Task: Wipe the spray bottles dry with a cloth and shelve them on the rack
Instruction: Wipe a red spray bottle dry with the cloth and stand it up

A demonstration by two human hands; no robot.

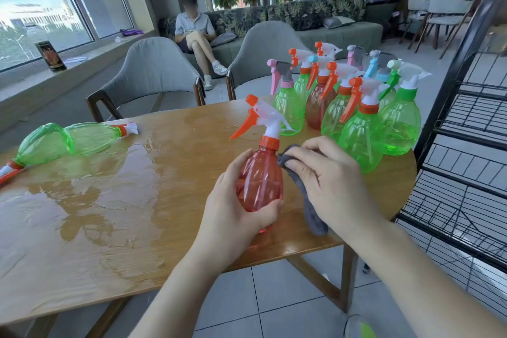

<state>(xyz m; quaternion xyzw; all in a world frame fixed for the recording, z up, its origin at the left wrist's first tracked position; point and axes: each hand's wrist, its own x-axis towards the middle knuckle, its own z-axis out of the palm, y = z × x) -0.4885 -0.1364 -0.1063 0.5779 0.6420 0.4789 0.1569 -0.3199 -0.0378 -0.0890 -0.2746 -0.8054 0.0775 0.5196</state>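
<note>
Spray bottle (pixel 260 181), ribbed clear red plastic, orange trigger, upright, left hand (pixel 236 206) curled round belly. Right hand (pixel 326 181) pinches soft grey cloth (pixel 310 200) against its side. Beyond right hand: cluster of green bottles (pixel 362 134). Bench (pixel 115 200) glossy wood, wet left of hands. Black wire rack (pixel 466 145) right.

One red spray bottle (pixel 260 178) was held upright above the table (pixel 137 228), and one grey cloth (pixel 310 200) was pressed beside it. Two green bottles (pixel 68 143) lay on their sides at the table's left end. A standing cluster (pixel 356 107) at the far right corner held roughly nine bottles, mostly green and one brownish-red; the rear ones overlapped too much for a sure count. Two grey chairs (pixel 153 71) stood behind the table, one black wire rack (pixel 466 132) at the right, and one seated person (pixel 194 33) beyond.
</note>
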